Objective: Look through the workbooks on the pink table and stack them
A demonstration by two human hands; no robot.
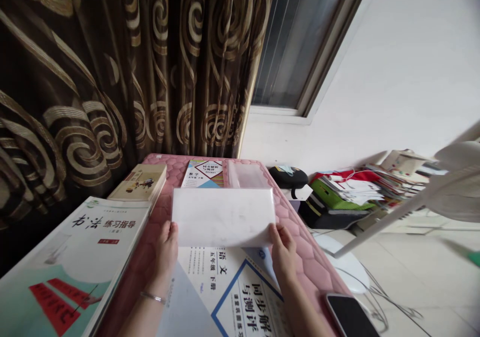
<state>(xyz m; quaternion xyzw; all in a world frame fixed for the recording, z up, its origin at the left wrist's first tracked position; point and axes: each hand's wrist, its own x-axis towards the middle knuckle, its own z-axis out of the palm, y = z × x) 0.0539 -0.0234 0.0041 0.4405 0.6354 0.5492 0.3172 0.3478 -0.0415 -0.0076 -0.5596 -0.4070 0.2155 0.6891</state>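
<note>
My left hand (168, 242) pinches the left edge of a blank white sheet (224, 217), and my right hand (284, 249) pinches its right edge. Faint grey marks and a glossy, film-like rim show on the sheet; whether it is one layer or several I cannot tell. It is held out level from side to side. Beneath it and my forearms lies a large white and blue workbook (228, 289) with Chinese print, partly covered. Just beyond the sheet are a smaller workbook (204, 173) and a clear plastic cover (245, 175).
A pink quilted tabletop (305, 247) carries everything. Stacked books (140, 183) and a calligraphy book (86, 257) line the left side by a patterned curtain (195, 67). A phone (350, 314) lies at the right edge. Beyond stand a white lamp or fan pole (390, 204) and piled papers (352, 189).
</note>
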